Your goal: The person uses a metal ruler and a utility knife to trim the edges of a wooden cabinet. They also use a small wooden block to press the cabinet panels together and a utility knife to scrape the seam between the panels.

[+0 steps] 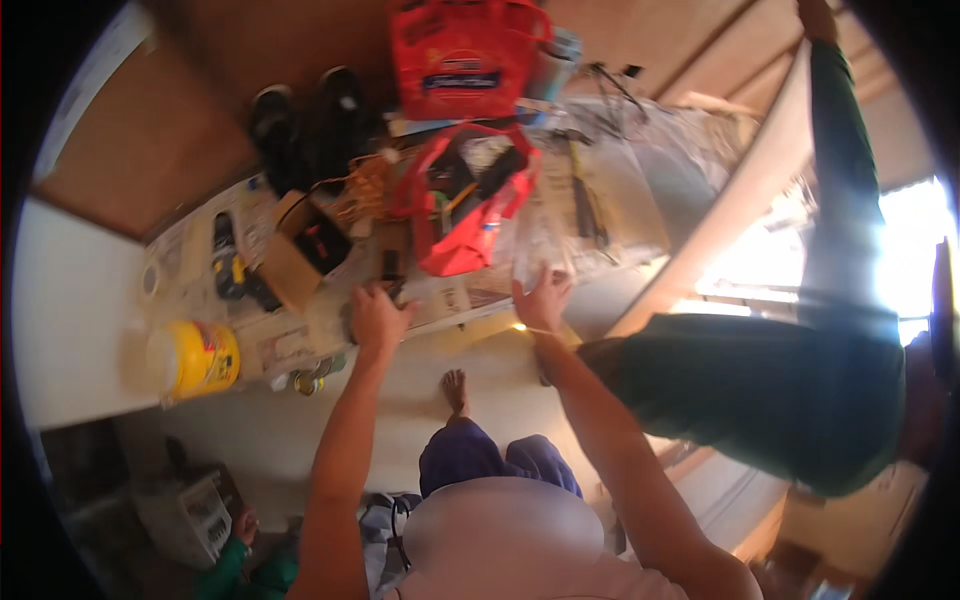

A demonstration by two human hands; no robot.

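My left hand (379,320) rests at the front edge of a cluttered bench (455,298), fingers spread, beside a small dark object (393,265) that I cannot identify. Farther right, my right hand (543,300) lies on the same edge with thumb and fingers apart, next to crumpled clear plastic (540,235). Between and beyond the hands stands an open red bag (455,235) with tools and dark items inside. Left of it sits an open cardboard box (290,265) with a black item in it. Neither hand visibly holds anything; the fingertips are blurred.
A yellow tub (200,358), a cordless drill (228,262) and dark shoes (310,125) are at the left. Behind stands another red bag (460,70); a hammer (585,195) lies right. A co-worker's green sleeve (845,190) reaches up at right; another person's hand (245,525) shows lower left.
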